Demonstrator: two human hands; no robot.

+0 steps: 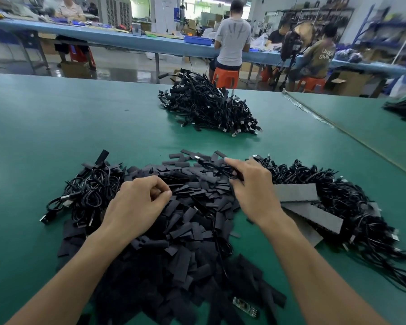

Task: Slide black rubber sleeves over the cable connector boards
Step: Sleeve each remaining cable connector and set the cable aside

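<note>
The left hand (138,202), centre-left in the frame, hovers over the heap of black rubber sleeves (188,221) with its fingers curled to the thumb; I cannot tell whether it pinches a sleeve. The right hand (251,186), right of centre, grips a coiled black cable (229,173) at the heap's far edge. A bare connector board (245,306) lies bottom centre on the green table (56,127).

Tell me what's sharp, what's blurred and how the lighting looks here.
Head view: the sleeve pile, the left hand and the right hand gripping a cable are sharp; the shelves are blurred; light falls evenly on the green table, with soft shadows.
</note>
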